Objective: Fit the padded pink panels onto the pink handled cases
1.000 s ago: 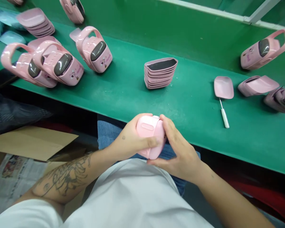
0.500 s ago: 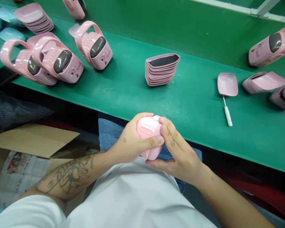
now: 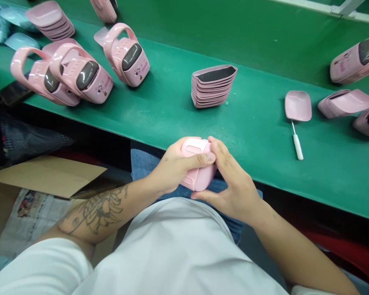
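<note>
A rounded pink plastic case with oval recesses in its side is held over my lap, just off the bench's front edge. My left hand wraps around its left side, the thumb lying across the top. On the other side, my right hand spans the case, fingertips at the far end and thumb at the near end. The underside of the case is hidden by my hands. Beyond my hands, a stack of pink, dark-lined shells rests on the bench.
Pink handled cases with dark windows stand at the left of the green bench. To the right lies a white-handled tool, its shaft meeting a pink squarish cover. An open cardboard box sits below left.
Both hands and the pink case have shifted slightly up in the view, nearer the bench edge. My right hand's thumb and fingers look wider apart. Bench items keep their places as the view shifts.
</note>
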`<state>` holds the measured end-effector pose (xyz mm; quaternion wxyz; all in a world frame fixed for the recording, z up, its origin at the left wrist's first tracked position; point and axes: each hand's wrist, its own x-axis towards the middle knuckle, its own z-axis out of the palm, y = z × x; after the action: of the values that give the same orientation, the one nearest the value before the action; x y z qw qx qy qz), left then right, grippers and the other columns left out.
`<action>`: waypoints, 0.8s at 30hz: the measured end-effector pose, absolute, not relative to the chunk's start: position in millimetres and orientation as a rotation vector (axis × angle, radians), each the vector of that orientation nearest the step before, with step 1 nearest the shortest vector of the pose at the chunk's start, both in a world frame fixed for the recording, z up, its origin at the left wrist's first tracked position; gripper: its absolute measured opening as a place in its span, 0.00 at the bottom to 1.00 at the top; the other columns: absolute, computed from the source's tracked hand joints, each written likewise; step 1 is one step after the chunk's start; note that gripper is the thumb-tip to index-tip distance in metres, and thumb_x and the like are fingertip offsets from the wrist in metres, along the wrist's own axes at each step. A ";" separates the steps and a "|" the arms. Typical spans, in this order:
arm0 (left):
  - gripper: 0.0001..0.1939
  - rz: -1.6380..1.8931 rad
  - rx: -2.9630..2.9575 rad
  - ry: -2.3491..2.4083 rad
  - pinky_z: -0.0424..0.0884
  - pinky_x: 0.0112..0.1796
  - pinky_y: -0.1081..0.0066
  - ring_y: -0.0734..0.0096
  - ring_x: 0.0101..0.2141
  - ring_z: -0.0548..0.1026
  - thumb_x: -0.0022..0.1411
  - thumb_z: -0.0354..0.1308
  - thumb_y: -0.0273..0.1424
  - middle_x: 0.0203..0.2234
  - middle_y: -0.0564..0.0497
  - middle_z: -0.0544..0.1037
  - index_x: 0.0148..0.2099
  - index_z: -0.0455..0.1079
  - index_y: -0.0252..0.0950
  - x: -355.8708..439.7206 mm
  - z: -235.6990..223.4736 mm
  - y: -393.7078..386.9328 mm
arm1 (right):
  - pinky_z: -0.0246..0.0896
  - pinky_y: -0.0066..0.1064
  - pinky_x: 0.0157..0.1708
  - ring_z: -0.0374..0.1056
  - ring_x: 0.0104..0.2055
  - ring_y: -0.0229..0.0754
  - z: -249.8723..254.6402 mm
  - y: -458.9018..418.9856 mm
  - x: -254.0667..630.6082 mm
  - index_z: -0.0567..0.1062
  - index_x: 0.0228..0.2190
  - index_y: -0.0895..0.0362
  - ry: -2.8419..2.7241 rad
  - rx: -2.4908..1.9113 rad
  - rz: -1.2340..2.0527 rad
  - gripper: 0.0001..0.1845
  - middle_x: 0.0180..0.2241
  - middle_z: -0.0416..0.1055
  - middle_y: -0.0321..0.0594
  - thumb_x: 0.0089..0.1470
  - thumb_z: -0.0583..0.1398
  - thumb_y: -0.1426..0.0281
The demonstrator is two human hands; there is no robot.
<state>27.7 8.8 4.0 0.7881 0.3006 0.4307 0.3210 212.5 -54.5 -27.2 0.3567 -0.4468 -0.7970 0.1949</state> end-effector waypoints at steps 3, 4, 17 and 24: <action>0.31 0.702 0.630 0.917 0.76 0.41 0.63 0.62 0.39 0.80 0.48 0.83 0.39 0.38 0.47 0.82 0.50 0.78 0.34 28.1 2.8 9.0 | 0.64 0.61 0.72 0.58 0.78 0.64 -26.6 -52.5 212.3 0.44 0.79 0.53 -2.048 -1.160 0.502 0.68 0.76 0.59 0.60 0.54 0.72 0.45; 0.30 0.696 0.631 0.911 0.76 0.41 0.63 0.62 0.39 0.80 0.49 0.83 0.40 0.38 0.47 0.82 0.50 0.78 0.34 26.9 1.9 9.2 | 0.64 0.60 0.72 0.58 0.78 0.63 -26.8 -51.6 212.5 0.44 0.79 0.54 -2.044 -1.154 0.499 0.68 0.76 0.59 0.60 0.54 0.72 0.45; 0.51 1.229 0.924 0.759 0.77 0.58 0.54 0.42 0.63 0.76 0.55 0.76 0.54 0.66 0.43 0.75 0.74 0.61 0.50 26.0 -20.9 0.2 | 0.76 0.55 0.62 0.77 0.65 0.55 -58.0 -51.5 157.4 0.65 0.72 0.58 -1.061 -0.983 1.317 0.49 0.63 0.78 0.57 0.72 0.33 0.40; 0.39 0.952 1.120 0.715 0.78 0.59 0.57 0.45 0.62 0.78 0.64 0.74 0.45 0.64 0.36 0.78 0.71 0.69 0.36 10.3 -7.9 11.5 | 0.68 0.56 0.69 0.76 0.64 0.56 -46.9 -47.3 159.1 0.80 0.59 0.46 -0.355 -0.877 1.342 0.30 0.61 0.82 0.40 0.65 0.62 0.43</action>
<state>10.3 11.5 -7.9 0.6842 0.4996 0.3188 0.4250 159.1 -47.3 -46.9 0.6814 -0.3907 -0.1584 0.5983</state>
